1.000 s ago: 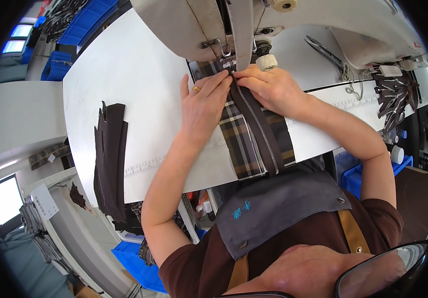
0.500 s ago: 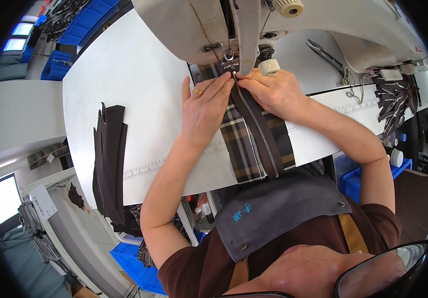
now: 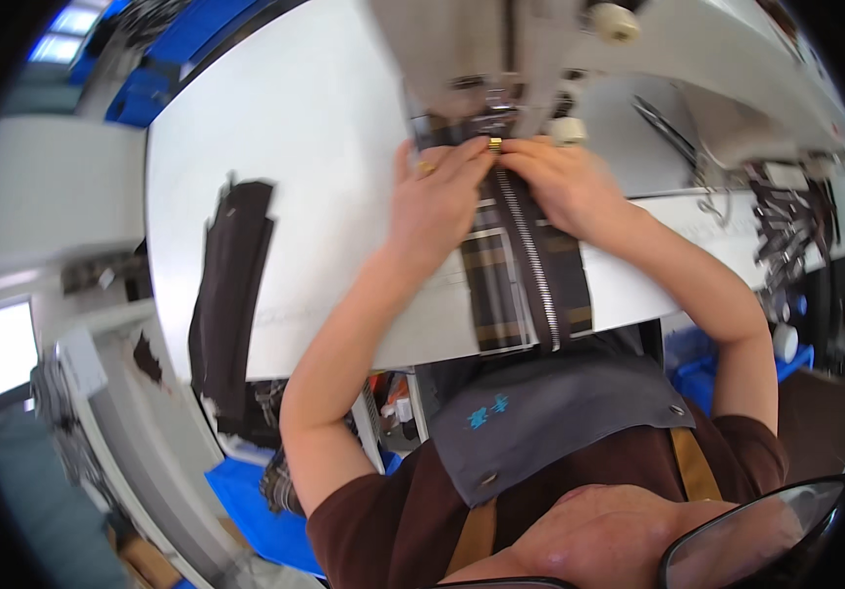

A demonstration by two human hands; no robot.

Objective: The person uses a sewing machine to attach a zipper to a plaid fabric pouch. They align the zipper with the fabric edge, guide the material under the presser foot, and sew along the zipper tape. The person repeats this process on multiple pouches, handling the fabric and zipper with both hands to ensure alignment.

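Note:
A metal-toothed zipper (image 3: pixel 530 250) on dark brown tape lies lengthwise over a strip of brown, black and white plaid fabric (image 3: pixel 489 285). Both run up to the presser foot (image 3: pixel 497 116) of a white sewing machine (image 3: pixel 462 49). My left hand (image 3: pixel 432 201), a ring on one finger, lies with fingers stretched along the zipper's left side, tips just before the foot. On the other side my right hand (image 3: pixel 570 191) is closed, its fingertips gripping the zipper tape's edge. Between the fingertips a small yellow shine (image 3: pixel 494 144) shows. Blur hides finer detail.
Dark brown strips (image 3: pixel 231 285) lie stacked at the table's left. Scissors or snips (image 3: pixel 666 128) rest beside the machine on the right. Farther right hangs a bunch of zippers (image 3: pixel 786 231). Blue bins (image 3: pixel 261 510) stand below the table's front edge.
The whole view has shifted, so the machine and hands appear farther right, and the picture has blurred. Both hands keep their places on the zipper beside the foot.

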